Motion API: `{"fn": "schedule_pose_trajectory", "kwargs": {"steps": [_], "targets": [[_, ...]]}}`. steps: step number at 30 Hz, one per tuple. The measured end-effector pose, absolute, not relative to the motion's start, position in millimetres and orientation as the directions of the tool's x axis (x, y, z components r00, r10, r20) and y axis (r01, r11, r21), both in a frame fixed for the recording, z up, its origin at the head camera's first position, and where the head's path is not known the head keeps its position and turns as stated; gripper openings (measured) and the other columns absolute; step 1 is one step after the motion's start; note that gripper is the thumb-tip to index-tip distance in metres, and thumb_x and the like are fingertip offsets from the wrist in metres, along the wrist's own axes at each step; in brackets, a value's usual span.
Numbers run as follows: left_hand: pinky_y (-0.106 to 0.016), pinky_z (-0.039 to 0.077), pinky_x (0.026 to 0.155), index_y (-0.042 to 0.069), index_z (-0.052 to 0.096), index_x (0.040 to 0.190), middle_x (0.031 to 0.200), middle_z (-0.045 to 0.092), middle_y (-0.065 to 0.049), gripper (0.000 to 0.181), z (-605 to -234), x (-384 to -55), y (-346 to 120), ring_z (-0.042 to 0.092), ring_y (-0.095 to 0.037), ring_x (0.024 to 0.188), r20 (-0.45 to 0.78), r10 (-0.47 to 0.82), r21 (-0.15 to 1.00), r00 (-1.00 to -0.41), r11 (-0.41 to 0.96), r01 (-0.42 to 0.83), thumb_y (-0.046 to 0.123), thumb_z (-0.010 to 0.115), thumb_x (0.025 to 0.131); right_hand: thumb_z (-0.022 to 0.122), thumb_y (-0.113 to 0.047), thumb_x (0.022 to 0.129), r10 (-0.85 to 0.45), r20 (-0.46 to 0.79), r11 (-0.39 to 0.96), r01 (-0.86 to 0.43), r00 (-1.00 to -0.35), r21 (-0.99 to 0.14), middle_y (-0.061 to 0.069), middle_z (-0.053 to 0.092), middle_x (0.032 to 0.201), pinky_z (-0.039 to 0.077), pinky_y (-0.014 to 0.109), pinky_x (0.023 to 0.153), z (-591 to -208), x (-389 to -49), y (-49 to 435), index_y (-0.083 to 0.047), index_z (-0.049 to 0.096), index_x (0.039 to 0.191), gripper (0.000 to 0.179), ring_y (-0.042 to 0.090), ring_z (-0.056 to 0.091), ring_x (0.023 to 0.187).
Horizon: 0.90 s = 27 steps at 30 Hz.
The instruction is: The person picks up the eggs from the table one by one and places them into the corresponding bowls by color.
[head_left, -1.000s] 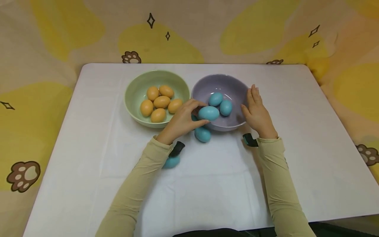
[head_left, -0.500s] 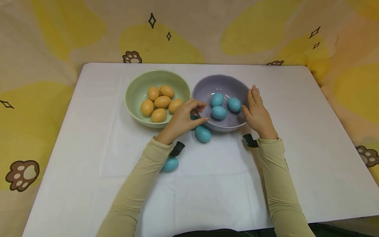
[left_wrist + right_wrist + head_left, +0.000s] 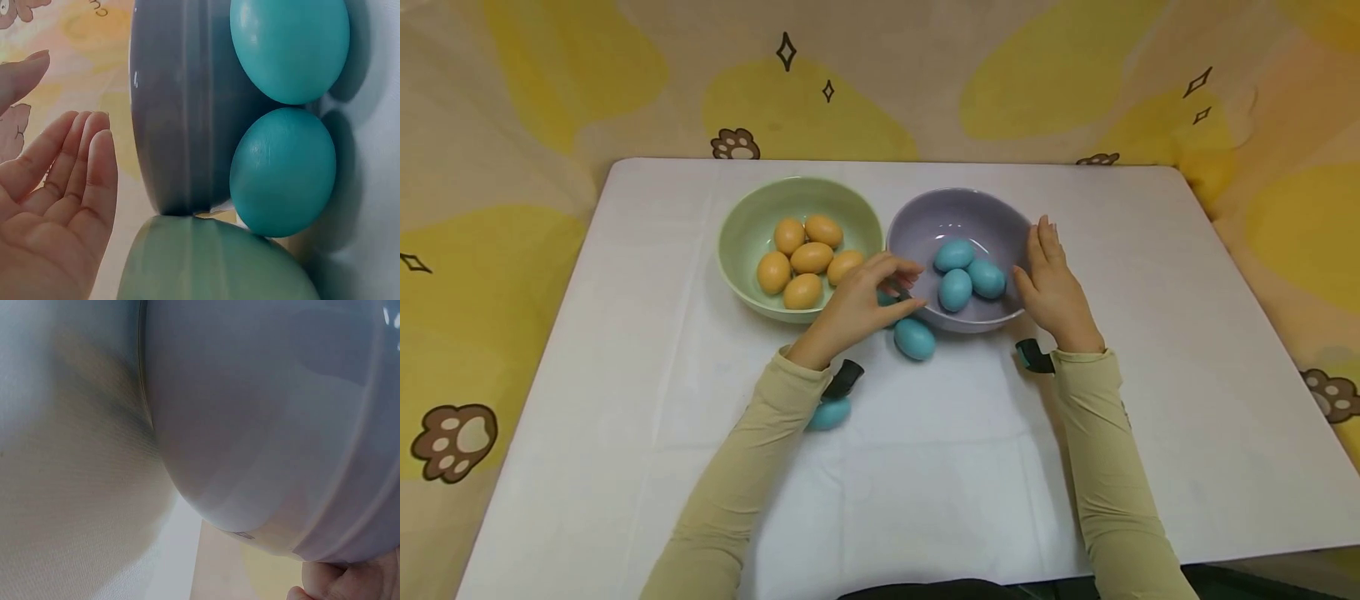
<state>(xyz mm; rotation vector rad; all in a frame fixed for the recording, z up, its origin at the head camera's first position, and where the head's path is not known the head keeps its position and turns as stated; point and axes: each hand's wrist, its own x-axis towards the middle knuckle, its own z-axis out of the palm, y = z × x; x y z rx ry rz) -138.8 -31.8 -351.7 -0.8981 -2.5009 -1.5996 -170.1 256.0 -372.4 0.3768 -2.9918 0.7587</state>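
My left hand point(image 3: 856, 307) hovers at the left rim of the purple bowl point(image 3: 917, 218), thumb and fingers apart with nothing between them. Three blue eggs point(image 3: 955, 289) lie together inside that bowl. Against its right side rests my right hand point(image 3: 1057, 293), fingers straight along the rim; in the right wrist view fingers point(image 3: 356, 581) show below the bowl wall. Outside the bowl, one blue egg point(image 3: 914, 339) lies on the table in front, and another blue egg point(image 3: 283, 172) sits close to both bowls, partly hidden by my left hand in the head view.
A green bowl point(image 3: 739, 292) holding several orange eggs point(image 3: 812, 257) stands left of the purple one. Another blue egg point(image 3: 830, 413) lies by my left sleeve, partly covered. A white cloth point(image 3: 925, 483) covers the table; a patterned curtain hangs behind.
My left hand let go of a blue egg, which dropped into the purple bowl. The eggs there rolled and settled into a cluster. The right hand stayed at the bowl.
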Motion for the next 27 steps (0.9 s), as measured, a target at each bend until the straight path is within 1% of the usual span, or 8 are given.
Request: {"fn": "schedule_pose_trajectory", "kwargs": {"steps": [8, 12, 14, 18, 20, 25, 27], "targets": [[-0.027, 0.049, 0.079, -0.003, 0.064, 0.112, 0.102, 0.063, -0.012, 0.035, -354.6, -129.3, -45.8, 0.06, -0.021, 0.093, 0.318, 0.466, 0.816, -0.826, 0.31, 0.489, 0.008, 0.076, 0.081, 0.035, -0.024, 0.101, -0.229, 0.078, 0.852, -0.239, -0.97, -0.467, 0.018, -0.008, 0.157, 0.004, 0.044, 0.114, -371.4, -169.2, 254.2, 0.009, 0.005, 0.148, 0.064, 0.028, -0.009, 0.144], [-0.029, 0.049, 0.08, -0.003, 0.064, 0.11, 0.101, 0.063, -0.015, 0.033, -355.4, -120.0, -58.7, 0.061, -0.026, 0.09, 0.308, 0.478, 0.824, -0.822, 0.298, 0.482, 0.006, 0.075, 0.081, 0.035, -0.023, 0.101, -0.232, 0.073, 0.853, -0.239, -0.97, -0.464, 0.02, -0.008, 0.157, 0.003, 0.044, 0.114, -371.7, -169.1, 254.6, 0.01, 0.005, 0.147, 0.064, 0.028, -0.01, 0.144], [-0.03, 0.049, 0.081, -0.003, 0.064, 0.109, 0.101, 0.063, -0.015, 0.031, -355.5, -114.7, -66.3, 0.061, -0.026, 0.09, 0.304, 0.481, 0.831, -0.823, 0.289, 0.476, 0.007, 0.075, 0.081, 0.036, -0.022, 0.101, -0.234, 0.078, 0.854, -0.243, -0.969, -0.46, 0.02, -0.008, 0.156, 0.003, 0.045, 0.114, -371.7, -169.1, 254.6, 0.01, 0.005, 0.147, 0.064, 0.029, -0.009, 0.144], [-0.031, 0.049, 0.081, 0.0, 0.065, 0.109, 0.103, 0.065, -0.011, 0.029, -357.7, -103.5, -82.9, 0.06, -0.02, 0.092, 0.282, 0.467, 0.836, -0.838, 0.309, 0.454, 0.01, 0.074, 0.083, 0.035, -0.022, 0.101, -0.234, 0.082, 0.853, -0.245, -0.969, -0.46, 0.019, -0.008, 0.157, 0.004, 0.045, 0.114, -371.1, -168.8, 253.8, 0.01, 0.005, 0.148, 0.064, 0.028, -0.009, 0.144], [-0.031, 0.05, 0.081, 0.001, 0.065, 0.11, 0.103, 0.065, -0.011, 0.03, -360.9, -98.4, -90.7, 0.06, -0.019, 0.093, 0.272, 0.463, 0.835, -0.844, 0.322, 0.446, 0.009, 0.074, 0.083, 0.036, -0.022, 0.101, -0.233, 0.083, 0.852, -0.244, -0.969, -0.462, 0.019, -0.008, 0.157, 0.004, 0.045, 0.114, -370.7, -168.8, 253.1, 0.009, 0.004, 0.148, 0.064, 0.028, -0.009, 0.144], [-0.033, 0.051, 0.081, -0.001, 0.065, 0.109, 0.102, 0.065, -0.014, 0.033, -369.7, -86.8, -107.4, 0.062, -0.023, 0.091, 0.238, 0.479, 0.826, -0.845, 0.359, 0.436, 0.008, 0.076, 0.08, 0.036, -0.022, 0.101, -0.234, 0.085, 0.853, -0.246, -0.969, -0.46, 0.019, -0.008, 0.157, 0.003, 0.045, 0.114, -370.6, -168.9, 252.4, 0.01, 0.004, 0.147, 0.064, 0.029, -0.009, 0.144], [-0.034, 0.051, 0.081, -0.002, 0.065, 0.108, 0.101, 0.066, -0.013, 0.035, -373.3, -83.5, -112.7, 0.063, -0.023, 0.089, 0.209, 0.488, 0.82, -0.848, 0.385, 0.424, 0.008, 0.078, 0.078, 0.036, -0.022, 0.101, -0.235, 0.09, 0.851, -0.25, -0.968, -0.462, 0.02, -0.008, 0.157, 0.003, 0.045, 0.114, -370.9, -169.4, 253.2, 0.01, 0.005, 0.147, 0.064, 0.029, -0.009, 0.144]]}}
